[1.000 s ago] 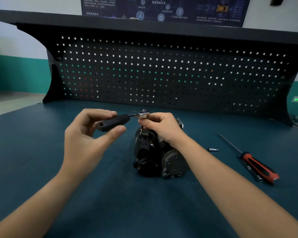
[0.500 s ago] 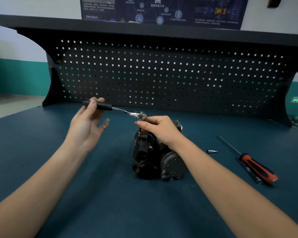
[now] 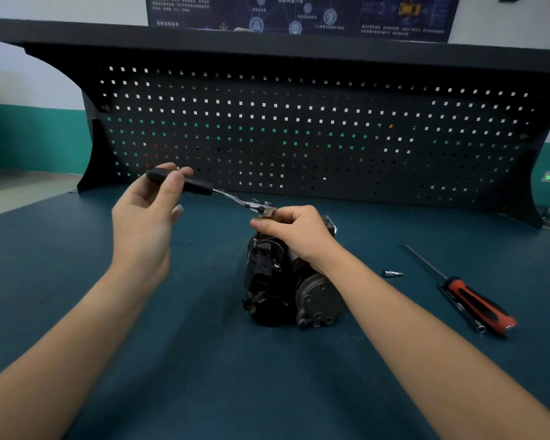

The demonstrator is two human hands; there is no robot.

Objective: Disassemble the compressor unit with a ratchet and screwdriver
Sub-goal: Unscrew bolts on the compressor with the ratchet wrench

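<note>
- Black and grey metal, that's the compressor unit [image 3: 286,281], and it's sitting pretty much dead centre on the teal desk [image 3: 204,360] with its round grey end cap facing the camera.
- Left hand [image 3: 143,223] is gripping the ratchet [image 3: 223,193] by its black handle, thumb and fingers curled round it. The handle is sticking up and off toward the back left.
- From there the chrome shaft is sloping down to the ratchet head, which is sitting right over the top of the compressor unit.
- Right hand [image 3: 294,231] is pinching at that head with its fingers curled in, and the wrist is lying across the top of the unit. I can't tell if the head is actually seated on a bolt, since the hand is covering that spot.
- So the hands are working apart, one clamped on each end of the ratchet.
- Screwdriver [image 3: 477,304], with a red and black handle, is lying on the desk well off to the right. Its shaft is pointing toward the back, and a thin metal bar [image 3: 478,328] is lying right alongside the handle.
- Small silver bit [image 3: 391,273] is lying on the desk between the compressor unit and the screwdriver.
- Dark pegboard [image 3: 299,138] is running along the back of the desk, and a dark poster [image 3: 299,14] is hanging on the wall above it.
</note>
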